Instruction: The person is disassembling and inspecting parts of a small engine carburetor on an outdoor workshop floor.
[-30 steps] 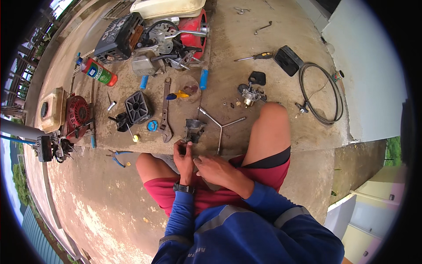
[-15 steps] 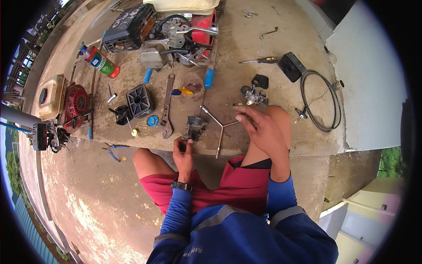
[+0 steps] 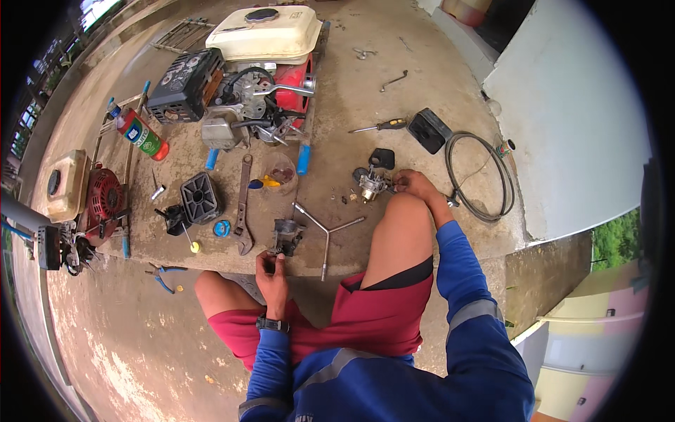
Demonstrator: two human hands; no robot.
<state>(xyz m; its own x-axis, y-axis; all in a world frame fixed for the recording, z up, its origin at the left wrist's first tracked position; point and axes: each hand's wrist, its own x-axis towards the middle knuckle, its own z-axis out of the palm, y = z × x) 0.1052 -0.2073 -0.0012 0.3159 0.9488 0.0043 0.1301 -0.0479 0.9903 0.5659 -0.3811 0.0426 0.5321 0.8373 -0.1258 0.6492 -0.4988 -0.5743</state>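
Note:
My left hand (image 3: 271,276) is closed, thumb and fingertips pinching the lower edge of a dark grey, bracket-like engine part (image 3: 288,232) at the slab's front edge. Beyond my raised right knee, my right hand (image 3: 416,186) has its fingers closed on the right side of a metal carburetor (image 3: 373,184). Several small brass-coloured pieces (image 3: 353,197) lie just left of the carburetor, and a black gasket-like piece (image 3: 382,158) sits behind it. Between my hands rests a three-armed Y-shaped socket wrench (image 3: 328,231).
Left of centre are an adjustable wrench (image 3: 245,204), a clear bowl (image 3: 280,174) and a black filter housing (image 3: 201,197). An engine (image 3: 256,98) stands behind them, near a red bottle (image 3: 140,133). To the right are a screwdriver (image 3: 380,126), a black box (image 3: 429,131) and a coiled cable (image 3: 508,200).
My right hand has moved from beside the small pieces to the carburetor's right side and closed on it. My left hand stays at the dark part. The view has shifted.

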